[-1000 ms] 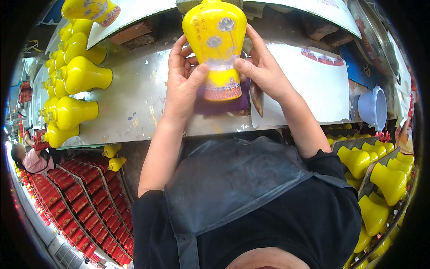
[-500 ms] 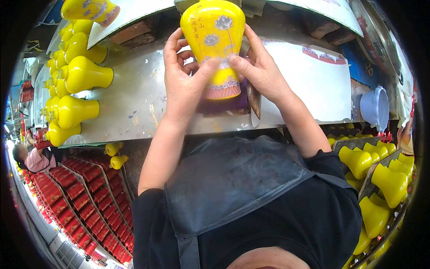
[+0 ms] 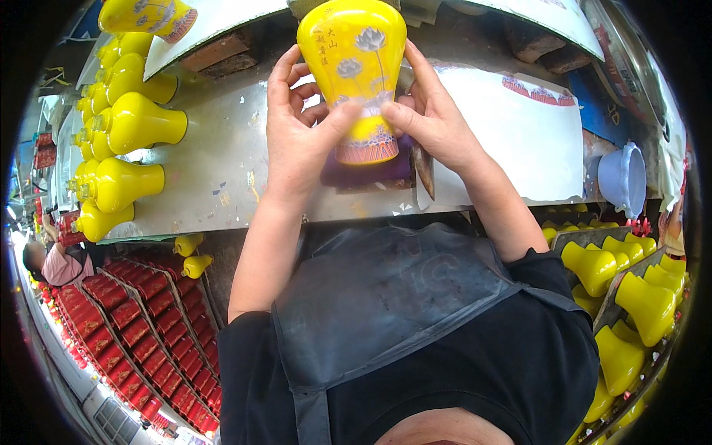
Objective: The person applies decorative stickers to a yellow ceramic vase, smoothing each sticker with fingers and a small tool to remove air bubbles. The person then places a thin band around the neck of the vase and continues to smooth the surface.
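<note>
A glossy yellow vase-shaped bottle (image 3: pixel 348 81), printed with grey lotus flowers and a patterned band at its narrow base, stands between my hands at the far middle of the table. My left hand (image 3: pixel 304 111) wraps its left side, thumb pressed on the front of the lower part. On the other side my right hand (image 3: pixel 437 115) grips likewise, its thumb tip against the lotus decal. The fingers behind the bottle are partly hidden. Beneath the base lies a dark purple cloth (image 3: pixel 363 176), with a pointed brown tool (image 3: pixel 423 172) beside it.
Several plain yellow bottles (image 3: pixel 144 124) line the table's left side; a decorated one (image 3: pixel 152 16) is beyond. White decal sheets (image 3: pixel 512 141) and a pale blue bucket (image 3: pixel 623 178) are on the right. Racks of yellow bottles (image 3: pixel 645 304) and red pieces (image 3: pixel 141 326) flank me. A person (image 3: pixel 59 259) works far left.
My left hand has shifted slightly left and my right thumb a little on the bottle's front. The bottle stays nearly in place, still held by both hands.
</note>
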Action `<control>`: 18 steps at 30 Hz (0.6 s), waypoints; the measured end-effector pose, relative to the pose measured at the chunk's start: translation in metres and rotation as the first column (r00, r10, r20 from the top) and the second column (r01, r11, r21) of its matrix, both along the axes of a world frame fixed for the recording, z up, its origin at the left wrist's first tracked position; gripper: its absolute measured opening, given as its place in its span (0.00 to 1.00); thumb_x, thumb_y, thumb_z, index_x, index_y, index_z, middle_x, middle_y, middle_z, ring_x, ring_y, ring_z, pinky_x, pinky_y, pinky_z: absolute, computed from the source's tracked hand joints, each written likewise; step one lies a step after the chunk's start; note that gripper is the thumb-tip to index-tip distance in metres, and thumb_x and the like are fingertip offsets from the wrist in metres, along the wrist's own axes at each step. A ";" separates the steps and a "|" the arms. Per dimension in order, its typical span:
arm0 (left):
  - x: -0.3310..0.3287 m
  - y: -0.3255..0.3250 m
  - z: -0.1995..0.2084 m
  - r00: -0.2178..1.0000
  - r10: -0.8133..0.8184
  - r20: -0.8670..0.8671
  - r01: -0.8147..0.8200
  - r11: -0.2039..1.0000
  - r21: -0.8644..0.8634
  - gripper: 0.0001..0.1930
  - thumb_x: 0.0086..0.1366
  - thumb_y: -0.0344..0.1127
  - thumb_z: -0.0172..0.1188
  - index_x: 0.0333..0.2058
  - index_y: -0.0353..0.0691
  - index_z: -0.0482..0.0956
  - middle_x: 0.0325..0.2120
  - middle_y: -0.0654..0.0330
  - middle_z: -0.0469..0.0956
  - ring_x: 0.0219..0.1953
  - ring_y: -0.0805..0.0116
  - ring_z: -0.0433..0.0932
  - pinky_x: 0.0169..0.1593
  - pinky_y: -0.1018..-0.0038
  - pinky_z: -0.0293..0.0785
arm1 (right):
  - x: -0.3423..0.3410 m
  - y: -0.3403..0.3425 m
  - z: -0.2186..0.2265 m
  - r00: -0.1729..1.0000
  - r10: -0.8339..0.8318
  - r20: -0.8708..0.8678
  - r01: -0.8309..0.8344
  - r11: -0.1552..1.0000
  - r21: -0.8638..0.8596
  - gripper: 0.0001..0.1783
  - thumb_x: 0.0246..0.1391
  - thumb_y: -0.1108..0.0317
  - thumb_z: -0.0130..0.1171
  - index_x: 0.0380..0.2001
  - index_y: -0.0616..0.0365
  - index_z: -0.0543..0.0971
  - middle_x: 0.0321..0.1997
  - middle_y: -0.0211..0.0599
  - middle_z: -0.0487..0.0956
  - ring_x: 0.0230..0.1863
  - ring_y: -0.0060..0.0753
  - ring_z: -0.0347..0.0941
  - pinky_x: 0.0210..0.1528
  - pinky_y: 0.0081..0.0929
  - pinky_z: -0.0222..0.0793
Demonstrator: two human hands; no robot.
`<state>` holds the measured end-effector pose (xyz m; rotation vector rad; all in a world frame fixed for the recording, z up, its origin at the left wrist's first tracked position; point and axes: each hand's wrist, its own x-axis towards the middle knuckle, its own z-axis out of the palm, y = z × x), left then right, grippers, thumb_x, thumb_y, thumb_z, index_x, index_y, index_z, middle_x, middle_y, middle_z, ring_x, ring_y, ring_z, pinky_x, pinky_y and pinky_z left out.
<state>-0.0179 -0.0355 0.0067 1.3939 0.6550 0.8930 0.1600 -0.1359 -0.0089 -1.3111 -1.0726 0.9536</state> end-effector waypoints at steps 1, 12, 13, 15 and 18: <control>0.000 0.000 0.000 1.000 -0.002 0.004 0.002 1.000 -0.005 0.48 0.55 0.35 0.77 0.71 0.40 0.57 0.58 0.53 0.67 0.56 0.64 0.75 0.56 0.68 0.80 | 0.000 -0.001 0.000 1.000 0.001 -0.007 -0.001 1.000 -0.002 0.54 0.59 0.63 0.66 0.78 0.62 0.45 0.53 0.50 0.76 0.43 0.29 0.80 0.44 0.26 0.78; -0.001 0.000 0.002 1.000 -0.007 -0.003 0.007 1.000 -0.009 0.49 0.55 0.35 0.77 0.71 0.39 0.56 0.59 0.52 0.67 0.56 0.64 0.75 0.56 0.68 0.80 | 0.002 -0.002 0.002 1.000 0.027 0.005 -0.027 1.000 0.001 0.53 0.60 0.64 0.65 0.78 0.63 0.44 0.52 0.48 0.76 0.42 0.28 0.79 0.45 0.26 0.77; -0.001 -0.001 0.002 1.000 -0.006 -0.009 0.006 1.000 -0.009 0.49 0.55 0.36 0.77 0.71 0.39 0.56 0.59 0.52 0.67 0.56 0.64 0.75 0.56 0.68 0.80 | 0.002 -0.002 0.003 0.999 0.026 -0.024 -0.027 0.999 -0.024 0.52 0.61 0.64 0.64 0.78 0.64 0.44 0.52 0.47 0.76 0.42 0.27 0.79 0.44 0.26 0.77; -0.002 -0.001 0.002 1.000 -0.010 -0.005 0.010 1.000 -0.003 0.49 0.56 0.37 0.77 0.71 0.38 0.56 0.59 0.52 0.67 0.56 0.65 0.74 0.56 0.69 0.80 | 0.003 -0.004 0.005 0.996 0.023 -0.082 -0.030 0.997 -0.074 0.50 0.63 0.64 0.62 0.78 0.64 0.45 0.50 0.46 0.76 0.41 0.26 0.78 0.44 0.25 0.77; -0.001 -0.001 -0.001 1.000 0.005 0.014 -0.006 1.000 0.020 0.46 0.61 0.38 0.74 0.71 0.38 0.55 0.61 0.52 0.65 0.57 0.65 0.73 0.56 0.69 0.78 | 0.000 -0.001 0.008 0.999 -0.025 0.036 0.027 0.999 -0.032 0.47 0.67 0.59 0.59 0.78 0.65 0.46 0.53 0.48 0.77 0.44 0.29 0.79 0.46 0.26 0.77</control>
